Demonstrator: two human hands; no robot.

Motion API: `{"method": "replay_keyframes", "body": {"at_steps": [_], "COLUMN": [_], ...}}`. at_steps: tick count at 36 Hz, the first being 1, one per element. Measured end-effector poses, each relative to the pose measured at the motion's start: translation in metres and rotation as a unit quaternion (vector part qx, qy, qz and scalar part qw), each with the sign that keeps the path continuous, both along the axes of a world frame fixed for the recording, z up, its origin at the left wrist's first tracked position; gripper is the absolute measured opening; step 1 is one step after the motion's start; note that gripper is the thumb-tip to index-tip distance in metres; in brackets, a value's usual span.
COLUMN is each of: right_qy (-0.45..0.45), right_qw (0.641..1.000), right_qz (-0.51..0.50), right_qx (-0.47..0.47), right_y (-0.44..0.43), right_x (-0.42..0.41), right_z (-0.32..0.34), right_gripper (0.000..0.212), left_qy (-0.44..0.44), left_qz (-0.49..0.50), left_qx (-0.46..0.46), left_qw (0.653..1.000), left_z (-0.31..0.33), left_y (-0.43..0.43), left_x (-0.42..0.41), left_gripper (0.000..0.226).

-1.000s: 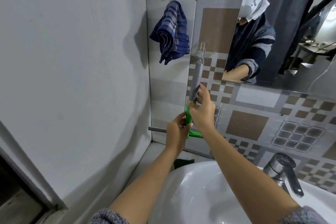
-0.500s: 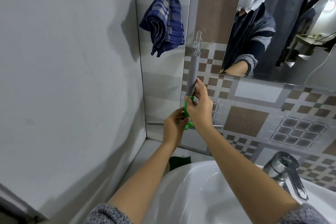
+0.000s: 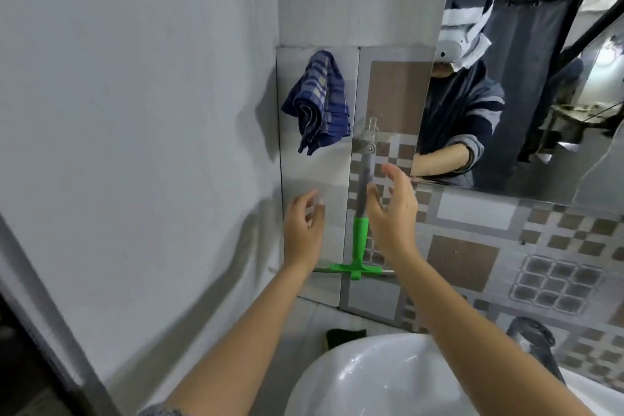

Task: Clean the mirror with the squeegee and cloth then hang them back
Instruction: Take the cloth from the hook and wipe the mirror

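The squeegee (image 3: 359, 240), grey handle above and green neck and blade holder below, hangs upright from a clear hook (image 3: 372, 127) on the tiled wall. A blue checked cloth (image 3: 319, 105) hangs to its left. The mirror (image 3: 526, 84) fills the upper right and reflects a person. My left hand (image 3: 302, 230) is left of the squeegee, fingers apart, holding nothing. My right hand (image 3: 393, 209) is just right of the handle, fingers spread, not gripping it.
A white sink basin (image 3: 378, 378) lies below my arms with a dark tap (image 3: 537, 344) at its right. A dark green sponge (image 3: 344, 334) sits on the ledge by the wall corner. A plain wall runs along the left.
Both hands held the squeegee at its green neck while hanging it; now both have let go and drawn slightly apart, leaving it on the hook. The view shifted downward.
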State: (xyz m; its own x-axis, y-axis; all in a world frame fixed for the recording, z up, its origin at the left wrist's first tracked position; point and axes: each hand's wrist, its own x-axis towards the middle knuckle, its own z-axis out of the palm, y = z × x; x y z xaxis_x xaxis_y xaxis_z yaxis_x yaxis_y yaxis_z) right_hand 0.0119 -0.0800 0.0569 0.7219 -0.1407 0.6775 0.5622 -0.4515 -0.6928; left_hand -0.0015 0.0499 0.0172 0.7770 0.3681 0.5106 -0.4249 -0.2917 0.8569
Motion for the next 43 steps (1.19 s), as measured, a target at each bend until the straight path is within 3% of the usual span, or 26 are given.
{"method": "replay_keyframes", "body": {"at_steps": [6, 13, 21, 28, 30, 33, 39, 43], "right_qy": [-0.065, -0.022, -0.001, -0.034, -0.041, -0.054, -0.081, -0.084], "right_qw": [0.995, 0.994, 0.993, 0.989, 0.988, 0.987, 0.984, 0.983], "right_qz": [0.071, 0.108, 0.120, 0.129, 0.125, 0.116, 0.124, 0.137], "right_qx": [0.002, -0.017, -0.019, 0.067, 0.085, 0.099, 0.102, 0.090], "right_y": [0.016, 0.039, 0.065, 0.071, 0.073, 0.074, 0.067, 0.055], "right_x": [0.008, 0.047, 0.082, 0.085, 0.084, 0.081, 0.067, 0.050], "right_z": [0.086, 0.152, 0.150, 0.148, 0.150, 0.153, 0.165, 0.173], "right_gripper": [0.037, 0.037, 0.036, 0.029, 0.029, 0.030, 0.028, 0.027], "left_qy": [-0.148, -0.107, -0.069, -0.075, -0.080, -0.083, -0.130, -0.142], "left_qz": [0.057, -0.005, -0.094, -0.120, -0.131, -0.134, -0.162, -0.176], "left_qx": [0.022, 0.024, 0.006, -0.004, -0.001, 0.006, 0.005, 0.033], "left_qw": [0.987, 0.994, 0.993, 0.990, 0.988, 0.987, 0.978, 0.973], "left_z": [0.100, 0.167, 0.174, 0.176, 0.178, 0.178, 0.187, 0.197], "left_y": [0.034, 0.051, 0.051, 0.049, 0.048, 0.048, 0.046, 0.046], "left_x": [0.017, 0.055, 0.098, 0.098, 0.096, 0.094, 0.078, 0.061], "left_gripper": [0.023, 0.036, 0.035, 0.022, 0.018, 0.030, 0.018, 0.022]}}
